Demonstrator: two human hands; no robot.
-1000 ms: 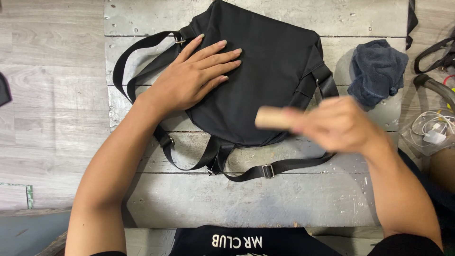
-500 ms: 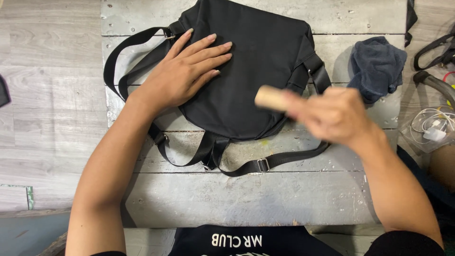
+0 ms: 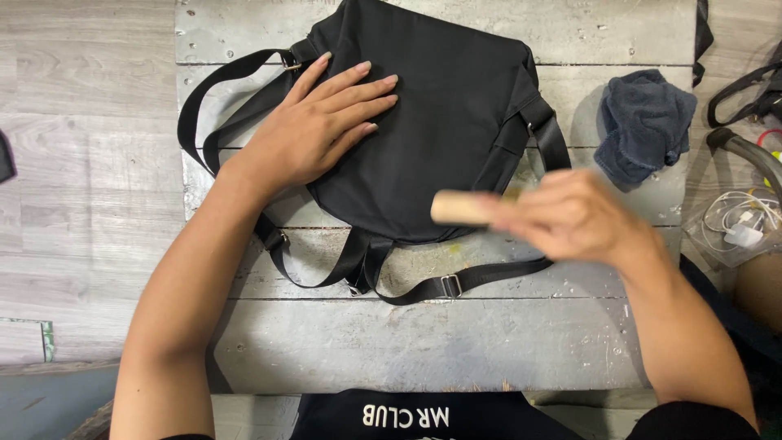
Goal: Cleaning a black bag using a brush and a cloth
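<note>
**Flat palm on black bag, wooden handle gripped beside it**

Black bag lying flat on grey plank desk, straps spread out from both sides and looped below the lower edge. Left hand spread wide open, palm down, fingers extended and pressed onto the bag's left part, holding nothing. Right hand blurred, just off the bag's lower right corner, fingers curled closed around a pale wooden handle, round end pointing toward the bag and overlapping its lower edge; whether touching the fabric, cannot tell. Rest of the tool hidden inside the fist. Crumpled dark blue cloth on the desk right of the bag, near but apart. White cables in a clear wrapper further right of the bag, past the cloth. Strap buckle below the bag, on the planks.
</note>
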